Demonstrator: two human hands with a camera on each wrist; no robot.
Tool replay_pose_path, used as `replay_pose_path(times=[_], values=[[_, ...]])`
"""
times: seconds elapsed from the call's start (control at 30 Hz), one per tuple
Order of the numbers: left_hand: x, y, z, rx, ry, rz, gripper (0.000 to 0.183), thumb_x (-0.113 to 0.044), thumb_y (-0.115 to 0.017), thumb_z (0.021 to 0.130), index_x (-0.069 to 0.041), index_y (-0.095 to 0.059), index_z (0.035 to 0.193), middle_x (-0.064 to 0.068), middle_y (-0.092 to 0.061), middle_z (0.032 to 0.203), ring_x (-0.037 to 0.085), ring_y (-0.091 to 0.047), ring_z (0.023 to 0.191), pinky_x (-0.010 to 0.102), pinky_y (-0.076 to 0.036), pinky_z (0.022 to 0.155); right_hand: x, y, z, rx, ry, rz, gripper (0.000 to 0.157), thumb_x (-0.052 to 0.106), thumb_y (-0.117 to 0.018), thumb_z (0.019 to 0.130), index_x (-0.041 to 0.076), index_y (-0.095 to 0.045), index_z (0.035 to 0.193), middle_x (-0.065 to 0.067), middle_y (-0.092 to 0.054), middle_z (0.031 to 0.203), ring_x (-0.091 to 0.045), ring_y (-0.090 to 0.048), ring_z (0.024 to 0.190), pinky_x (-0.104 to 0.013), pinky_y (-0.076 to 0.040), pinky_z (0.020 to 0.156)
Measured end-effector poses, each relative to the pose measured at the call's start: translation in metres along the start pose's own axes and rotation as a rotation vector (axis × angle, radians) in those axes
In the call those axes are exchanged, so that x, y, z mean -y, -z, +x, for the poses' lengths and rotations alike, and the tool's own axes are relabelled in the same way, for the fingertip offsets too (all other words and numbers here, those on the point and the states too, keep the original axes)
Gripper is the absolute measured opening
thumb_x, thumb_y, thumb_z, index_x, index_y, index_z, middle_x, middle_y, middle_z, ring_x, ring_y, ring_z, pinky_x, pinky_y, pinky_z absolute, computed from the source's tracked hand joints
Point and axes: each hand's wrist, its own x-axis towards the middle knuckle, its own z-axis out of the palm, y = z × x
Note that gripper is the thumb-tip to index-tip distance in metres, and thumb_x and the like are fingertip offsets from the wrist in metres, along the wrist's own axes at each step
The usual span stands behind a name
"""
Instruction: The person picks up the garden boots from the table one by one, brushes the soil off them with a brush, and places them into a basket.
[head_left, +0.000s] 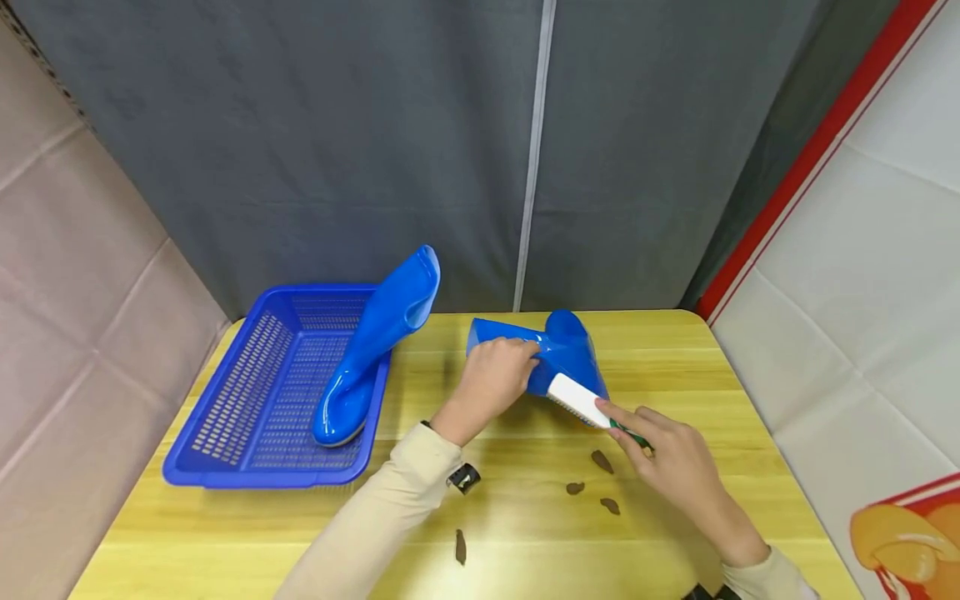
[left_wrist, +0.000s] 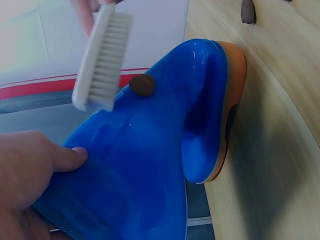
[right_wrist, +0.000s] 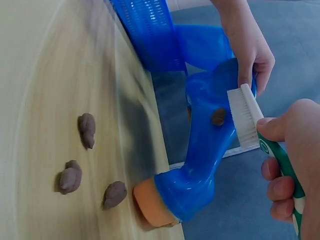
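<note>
My left hand grips the shaft of a shiny blue rubber boot with an orange sole, thumb on the outer face. The boot is held tilted over the table's far part. A brown lump sticks to its surface, also seen in the right wrist view. My right hand grips the green-and-white handle of a scrub brush. Its white bristles are close beside the boot and the lump; whether they touch it I cannot tell.
At left stands a blue perforated basket with a second blue boot leaning out over its right rim. Several brown lumps, such as one near my right hand and one nearer the front, lie on the wooden table. Behind hangs a grey curtain.
</note>
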Motion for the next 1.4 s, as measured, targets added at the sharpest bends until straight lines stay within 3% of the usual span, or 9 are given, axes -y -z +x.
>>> replay_pose_path(times=[0.27,0.37,0.53,0.63,0.73,0.83,1.1,1.3,1.4], values=[[0.004,0.006,-0.003,0.011,-0.023,0.027,0.014,-0.028,-0.065,0.094,-0.021,-0.075,0.1,-0.003,-0.074,0.079,0.015,-0.065,0.07,0.029,-0.053,0.059,-0.007,-0.002,-0.005,0.01,0.032,-0.04,0.053,0.013,-0.083,0.075,0.027,-0.07,0.125,0.007,-0.057,0.068,0.006,-0.024,0.051,-0.012,-0.025,0.045],[0.006,0.006,-0.004,0.011,-0.041,0.047,0.011,-0.025,-0.065,0.089,-0.02,-0.074,0.092,-0.004,-0.068,0.068,0.013,-0.058,0.061,0.028,-0.049,0.056,-0.011,-0.001,-0.007,0.01,0.094,-0.066,0.029,0.034,-0.065,0.096,0.027,-0.071,0.124,0.009,-0.052,0.066,0.006,-0.021,0.052,-0.01,-0.022,0.045],[0.006,0.005,-0.005,0.01,-0.061,0.119,0.016,-0.02,-0.065,0.085,-0.019,-0.075,0.098,-0.003,-0.07,0.071,0.014,-0.062,0.066,0.033,-0.055,0.074,-0.016,-0.001,-0.011,0.025,0.169,-0.149,0.059,0.056,-0.023,0.103,0.03,-0.073,0.12,0.011,-0.048,0.064,0.006,-0.016,0.052,-0.01,-0.017,0.047],[0.003,0.003,-0.006,0.035,-0.066,0.18,0.023,-0.02,-0.066,0.087,-0.022,-0.074,0.108,-0.002,-0.076,0.087,0.017,-0.069,0.079,0.038,-0.055,0.088,-0.019,-0.002,-0.014,0.025,0.162,-0.147,0.052,0.054,-0.029,0.104,0.03,-0.073,0.119,0.011,-0.05,0.065,0.007,-0.015,0.053,-0.01,-0.017,0.047],[-0.001,0.001,-0.009,0.076,-0.076,0.236,0.023,-0.028,-0.069,0.09,-0.023,-0.073,0.112,0.0,-0.076,0.1,0.018,-0.07,0.089,0.038,-0.055,0.09,-0.021,-0.003,-0.015,0.006,0.104,-0.1,0.028,0.038,-0.06,0.098,0.028,-0.072,0.121,0.01,-0.055,0.067,0.007,-0.018,0.052,-0.01,-0.019,0.045],[-0.005,-0.003,-0.012,0.088,-0.077,0.271,0.021,-0.033,-0.071,0.091,-0.024,-0.075,0.11,0.001,-0.075,0.103,0.018,-0.069,0.09,0.033,-0.057,0.081,-0.023,-0.006,-0.013,-0.003,-0.011,-0.068,0.043,0.019,-0.079,0.082,0.026,-0.071,0.123,0.006,-0.062,0.07,0.005,-0.021,0.05,-0.013,-0.022,0.045],[-0.007,-0.012,-0.013,-0.015,-0.016,0.249,0.017,-0.016,-0.063,0.097,-0.024,-0.077,0.099,-0.004,-0.077,0.091,0.015,-0.069,0.073,0.028,-0.056,0.057,-0.027,-0.02,-0.011,0.084,-0.297,0.029,0.039,0.016,-0.072,0.09,0.022,-0.068,0.129,-0.013,-0.076,0.101,0.0,-0.025,0.048,-0.019,-0.024,0.044],[-0.009,-0.009,-0.007,-0.171,0.054,0.123,0.018,-0.015,-0.066,0.095,-0.023,-0.077,0.106,-0.004,-0.078,0.106,0.015,-0.075,0.086,0.031,-0.062,0.067,-0.02,-0.022,-0.007,0.082,-0.318,0.055,0.039,0.019,-0.07,0.092,0.023,-0.067,0.13,-0.011,-0.075,0.095,0.0,-0.025,0.048,-0.019,-0.025,0.043],[-0.011,-0.004,-0.006,-0.178,0.034,0.107,0.019,-0.016,-0.07,0.092,-0.022,-0.076,0.109,-0.001,-0.077,0.111,0.017,-0.075,0.094,0.033,-0.062,0.072,-0.014,-0.025,-0.003,0.09,-0.332,0.068,0.039,0.02,-0.07,0.092,0.025,-0.066,0.131,-0.007,-0.073,0.086,-0.001,-0.027,0.047,-0.019,-0.026,0.043]])
